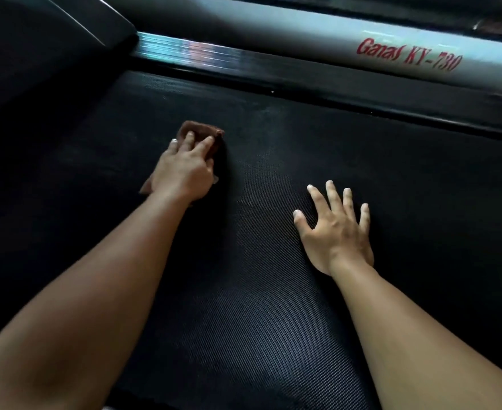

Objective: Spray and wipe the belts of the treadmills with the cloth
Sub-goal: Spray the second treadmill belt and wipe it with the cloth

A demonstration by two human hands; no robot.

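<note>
The black textured treadmill belt (273, 291) fills most of the view. A brown cloth (198, 130) lies on the belt at the upper left, and my left hand (184, 170) presses flat on it, fingers over its top. Part of the cloth shows under my wrist. My right hand (337, 229) rests flat on the bare belt to the right, fingers spread, holding nothing. No spray bottle is in view.
A black side rail (332, 96) borders the belt at the far edge. Beyond it runs a pale grey frame bar (303, 37) with red lettering. A dark motor cover (36, 48) rises at the upper left.
</note>
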